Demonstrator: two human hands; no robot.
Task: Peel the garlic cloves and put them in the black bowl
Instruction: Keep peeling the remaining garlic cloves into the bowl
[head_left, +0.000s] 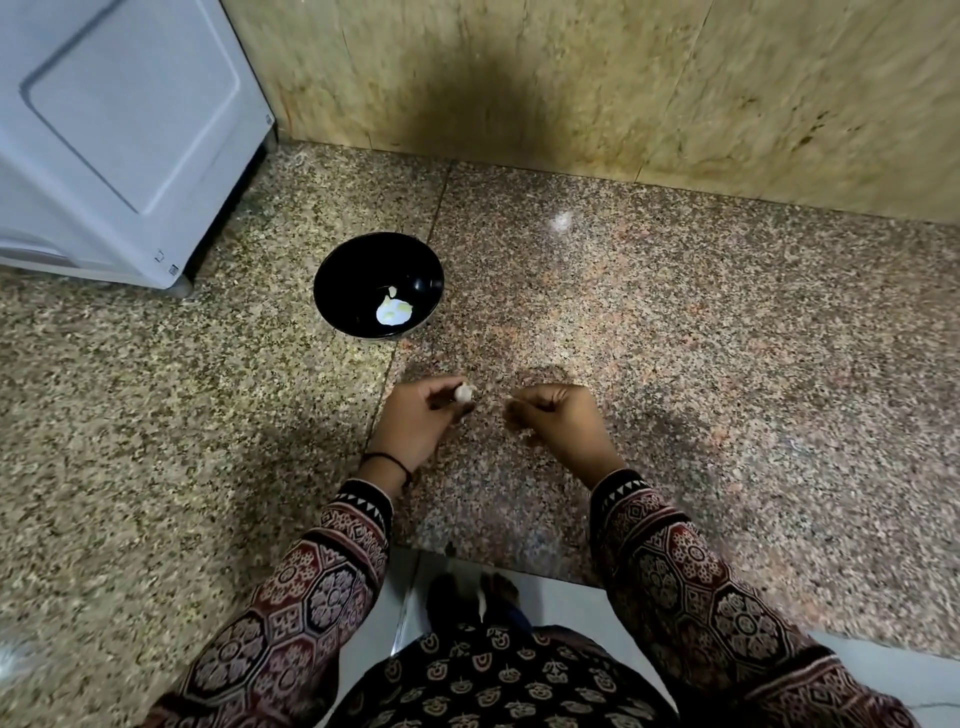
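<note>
The black bowl (332, 270) stands on the granite counter (675, 338), with pale peeled garlic (394, 312) lying in its bottom. In front of the bowl, my left hand (421, 421) pinches a whitish garlic clove (464, 393) between thumb and fingers. My right hand (558, 421) is a short gap to the right with curled fingers, and a thin pale sliver of garlic skin (511, 399) shows at its fingertips. The two hands do not touch.
A white appliance (119, 130) stands at the back left of the counter. A beige stone wall (623, 88) runs behind the bowl. The counter's front edge (519, 564) is just below my wrists, with a pale floor beneath.
</note>
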